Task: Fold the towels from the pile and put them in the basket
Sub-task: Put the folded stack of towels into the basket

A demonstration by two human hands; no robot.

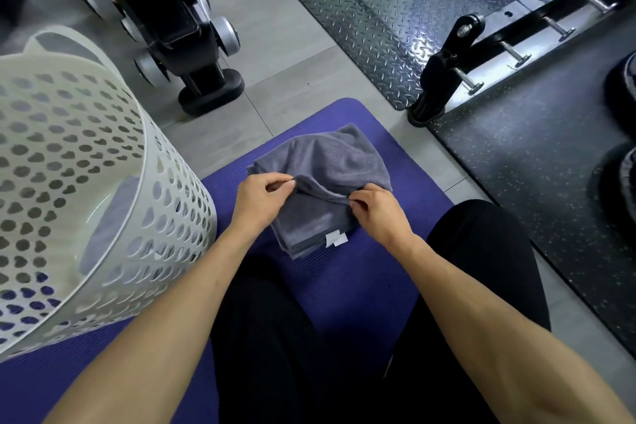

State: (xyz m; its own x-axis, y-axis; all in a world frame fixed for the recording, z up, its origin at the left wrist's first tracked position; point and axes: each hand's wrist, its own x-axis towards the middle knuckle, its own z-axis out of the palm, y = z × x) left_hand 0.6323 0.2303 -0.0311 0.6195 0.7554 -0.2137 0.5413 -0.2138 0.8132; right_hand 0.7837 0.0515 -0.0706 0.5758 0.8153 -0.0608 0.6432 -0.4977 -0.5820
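Hands, left (263, 194) and right (377, 208), each grip pinching top grey towel (330, 162); white label (335, 238) unreadable.

Grey towels (321, 162) with white tag (335, 238), purple mat (361, 286), white basket (103, 182) with heart-shaped holes, my black trousers (275, 354).

left hand (263, 194): pinching | right hand (377, 213): apparently pinching | forearms extended

Both hands' fingers (287, 182) pinching grey towel (330, 162)
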